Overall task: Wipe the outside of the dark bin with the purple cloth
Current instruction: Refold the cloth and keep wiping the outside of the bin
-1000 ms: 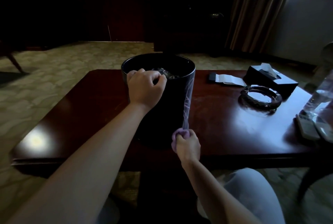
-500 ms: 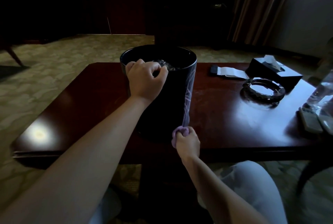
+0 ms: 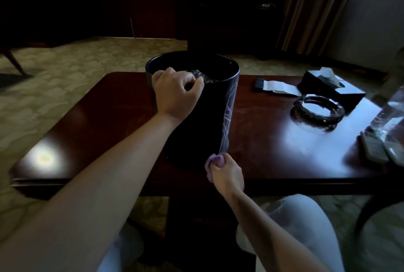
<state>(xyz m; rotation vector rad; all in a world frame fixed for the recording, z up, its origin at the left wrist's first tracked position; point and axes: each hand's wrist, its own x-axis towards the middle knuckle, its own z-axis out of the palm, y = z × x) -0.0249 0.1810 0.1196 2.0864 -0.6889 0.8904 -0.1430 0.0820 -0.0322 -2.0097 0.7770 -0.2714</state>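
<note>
Fingers of your right hand (image 3: 227,175) clutched the purple cloth (image 3: 213,162) low against the dark bin (image 3: 209,123), your left hand (image 3: 175,94) gripped its rim; most of the wall looked unwiped.

Views: I have one, a head-worn wide-angle camera.
Facing: I look forward and down across the dark wooden table (image 3: 273,151).
Nearness: close; both forearms enter from the bottom edge, and the dark bin (image 3: 203,123) sits mid-frame.
Far field: carpet, curtain (image 3: 317,7).
Shared area: none, single view.
</note>
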